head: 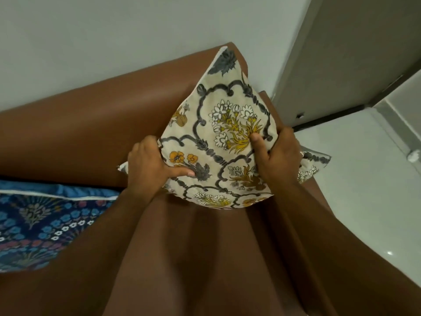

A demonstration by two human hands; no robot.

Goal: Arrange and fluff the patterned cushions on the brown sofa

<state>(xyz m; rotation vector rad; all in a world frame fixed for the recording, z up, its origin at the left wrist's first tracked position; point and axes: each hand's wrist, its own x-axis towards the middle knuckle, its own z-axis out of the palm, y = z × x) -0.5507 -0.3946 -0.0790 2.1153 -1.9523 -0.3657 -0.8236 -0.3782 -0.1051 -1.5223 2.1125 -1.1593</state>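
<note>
We start with the sofa (pixel 75 124), brown and smooth, its backrest running along the pale wall (pixel 114 30) and its armrest at the far right beside a tiled floor (pixel 364 190). On the seat to our left lies a blue cushion (pixel 41 224), flat, untouched by either hand. Our own task thing, the cream cushion (pixel 218 133), stands in the corner where backrest meets armrest, turned on a point like a diamond: one corner points up past the backrest top, one sticks out right over the armrest, one pokes left behind our left hand. Its long axis runs from lower corner to top corner, leaning back against the backrest.

Both hands are equally near, one on each side. Our left hand (pixel 150 165) is closed on the left edge, thumb pressed on the front face. Our right hand (pixel 278 153) clamps the right edge, thumb across the yellow flowers. We judge the next move is a squeeze inward or a turn to square it.
</note>
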